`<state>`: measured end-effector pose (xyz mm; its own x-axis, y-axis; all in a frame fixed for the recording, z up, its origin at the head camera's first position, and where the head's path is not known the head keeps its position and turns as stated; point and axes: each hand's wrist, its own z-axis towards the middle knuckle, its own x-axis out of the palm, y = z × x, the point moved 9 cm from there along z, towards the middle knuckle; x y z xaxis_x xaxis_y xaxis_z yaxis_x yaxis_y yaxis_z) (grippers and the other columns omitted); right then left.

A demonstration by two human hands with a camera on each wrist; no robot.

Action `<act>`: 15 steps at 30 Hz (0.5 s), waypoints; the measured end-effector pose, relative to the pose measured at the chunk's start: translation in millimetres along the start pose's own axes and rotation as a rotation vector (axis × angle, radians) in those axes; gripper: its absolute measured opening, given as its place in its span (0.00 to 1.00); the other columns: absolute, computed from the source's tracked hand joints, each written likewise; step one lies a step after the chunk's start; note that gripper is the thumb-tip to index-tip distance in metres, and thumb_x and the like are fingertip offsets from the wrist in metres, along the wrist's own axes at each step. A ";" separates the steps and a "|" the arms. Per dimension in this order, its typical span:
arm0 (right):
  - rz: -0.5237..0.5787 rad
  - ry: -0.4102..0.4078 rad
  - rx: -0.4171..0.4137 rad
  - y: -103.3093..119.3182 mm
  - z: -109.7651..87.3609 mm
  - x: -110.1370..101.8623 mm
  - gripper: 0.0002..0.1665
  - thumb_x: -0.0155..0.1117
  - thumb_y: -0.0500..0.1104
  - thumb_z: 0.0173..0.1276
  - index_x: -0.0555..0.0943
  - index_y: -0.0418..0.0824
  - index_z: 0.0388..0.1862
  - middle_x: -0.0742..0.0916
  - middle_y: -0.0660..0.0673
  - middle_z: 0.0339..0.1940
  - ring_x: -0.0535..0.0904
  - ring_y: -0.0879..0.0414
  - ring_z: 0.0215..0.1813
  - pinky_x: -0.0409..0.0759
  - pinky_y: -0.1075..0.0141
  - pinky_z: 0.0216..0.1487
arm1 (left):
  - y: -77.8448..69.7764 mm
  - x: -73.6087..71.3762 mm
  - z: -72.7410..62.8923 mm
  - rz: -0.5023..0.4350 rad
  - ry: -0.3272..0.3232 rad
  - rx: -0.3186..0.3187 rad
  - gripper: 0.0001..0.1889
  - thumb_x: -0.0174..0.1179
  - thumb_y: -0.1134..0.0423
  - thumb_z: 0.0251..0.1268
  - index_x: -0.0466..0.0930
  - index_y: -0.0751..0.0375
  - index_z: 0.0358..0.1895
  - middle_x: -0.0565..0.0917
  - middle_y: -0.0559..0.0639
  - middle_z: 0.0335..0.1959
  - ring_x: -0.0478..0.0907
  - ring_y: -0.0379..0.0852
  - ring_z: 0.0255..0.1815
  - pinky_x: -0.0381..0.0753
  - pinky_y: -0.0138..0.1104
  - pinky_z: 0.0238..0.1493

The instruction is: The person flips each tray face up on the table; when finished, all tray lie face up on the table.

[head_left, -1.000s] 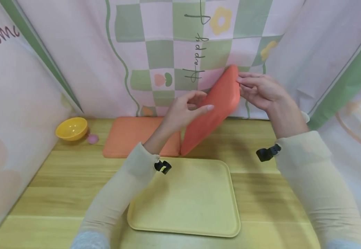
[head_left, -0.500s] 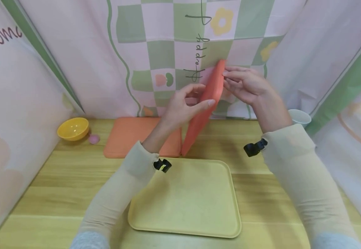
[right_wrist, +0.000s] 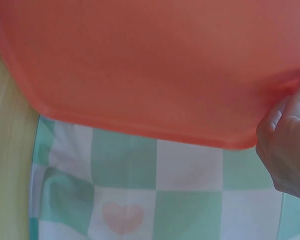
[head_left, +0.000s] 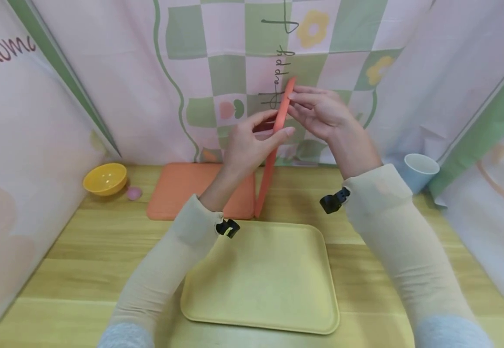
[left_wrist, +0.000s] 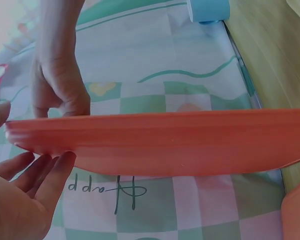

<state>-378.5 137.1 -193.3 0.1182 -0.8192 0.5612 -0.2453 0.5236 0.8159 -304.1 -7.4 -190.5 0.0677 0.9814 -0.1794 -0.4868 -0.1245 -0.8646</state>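
Note:
In the head view an orange tray stands nearly upright, edge-on, its lower end at the right edge of a flat orange tray. My left hand grips its near edge, thumb at the front and fingers on the left face. My right hand holds it higher up, at the far right edge. In the left wrist view the raised tray crosses the picture and hides my right fingertips. The right wrist view shows its broad face with my right fingers against one corner.
A yellow tray lies in front on the wooden table. At the back left are a yellow bowl and a small pink ball-like object. A light blue cup stands back right, before the patterned curtain.
The raised orange tray has turned leftward from slanting to nearly edge-on. My right hand has moved left with it, uncovering the cup; my left hand has stayed almost in place.

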 end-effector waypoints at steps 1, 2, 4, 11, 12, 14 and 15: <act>-0.006 -0.003 -0.002 -1.1 1.4 2.3 0.35 0.59 0.26 0.72 0.66 0.37 0.77 0.72 0.41 0.72 0.82 0.53 0.49 0.85 0.67 0.45 | -0.7 -2.3 0.3 0.013 -0.017 0.003 0.27 0.73 0.57 0.63 0.81 0.63 0.63 0.86 0.54 0.51 0.85 0.42 0.50 0.84 0.31 0.48; -0.005 -0.005 0.001 -2.7 2.6 4.4 0.35 0.60 0.26 0.72 0.67 0.37 0.77 0.72 0.41 0.71 0.82 0.53 0.48 0.85 0.67 0.45 | -1.5 -4.9 0.3 0.036 -0.036 0.011 0.26 0.72 0.58 0.64 0.81 0.63 0.63 0.86 0.54 0.50 0.86 0.42 0.49 0.84 0.30 0.47; -0.007 -0.008 0.004 -5.0 4.7 8.9 0.35 0.60 0.26 0.72 0.67 0.37 0.77 0.74 0.41 0.68 0.82 0.52 0.46 0.85 0.67 0.43 | -2.2 -10.5 -0.3 0.067 -0.069 0.005 0.24 0.72 0.58 0.64 0.83 0.62 0.62 0.87 0.53 0.48 0.86 0.41 0.46 0.84 0.30 0.46; -0.070 0.021 0.003 -11.5 7.0 16.0 0.33 0.63 0.28 0.70 0.71 0.34 0.73 0.82 0.38 0.58 0.84 0.51 0.47 0.86 0.64 0.44 | -6.9 -26.6 -3.4 0.151 -0.127 0.033 0.20 0.68 0.58 0.68 0.85 0.63 0.59 0.89 0.54 0.42 0.86 0.40 0.39 0.86 0.32 0.39; -0.096 0.025 0.007 -13.5 6.8 15.0 0.33 0.65 0.28 0.70 0.71 0.33 0.73 0.83 0.38 0.58 0.84 0.50 0.48 0.86 0.64 0.45 | -6.3 -29.4 -3.9 0.166 -0.134 0.021 0.20 0.68 0.58 0.68 0.85 0.63 0.59 0.89 0.53 0.43 0.85 0.40 0.39 0.86 0.32 0.39; -0.130 0.026 0.028 -19.2 6.4 10.7 0.33 0.67 0.30 0.69 0.71 0.34 0.72 0.82 0.38 0.61 0.83 0.50 0.52 0.86 0.64 0.46 | -5.2 -35.3 -4.7 0.193 -0.149 0.005 0.21 0.67 0.57 0.69 0.84 0.62 0.60 0.89 0.54 0.45 0.86 0.41 0.40 0.86 0.32 0.40; -0.139 0.021 0.042 -22.5 6.7 7.5 0.33 0.67 0.30 0.69 0.71 0.34 0.72 0.81 0.38 0.64 0.82 0.50 0.54 0.86 0.64 0.46 | -4.6 -38.3 -4.9 0.201 -0.156 0.000 0.21 0.67 0.56 0.69 0.84 0.62 0.60 0.88 0.54 0.45 0.86 0.41 0.40 0.86 0.32 0.40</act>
<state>-378.5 117.6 -208.4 0.1738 -0.8778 0.4464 -0.2648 0.3950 0.8797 -300.1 -45.2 -181.9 -0.1655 0.9477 -0.2731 -0.4766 -0.3192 -0.8191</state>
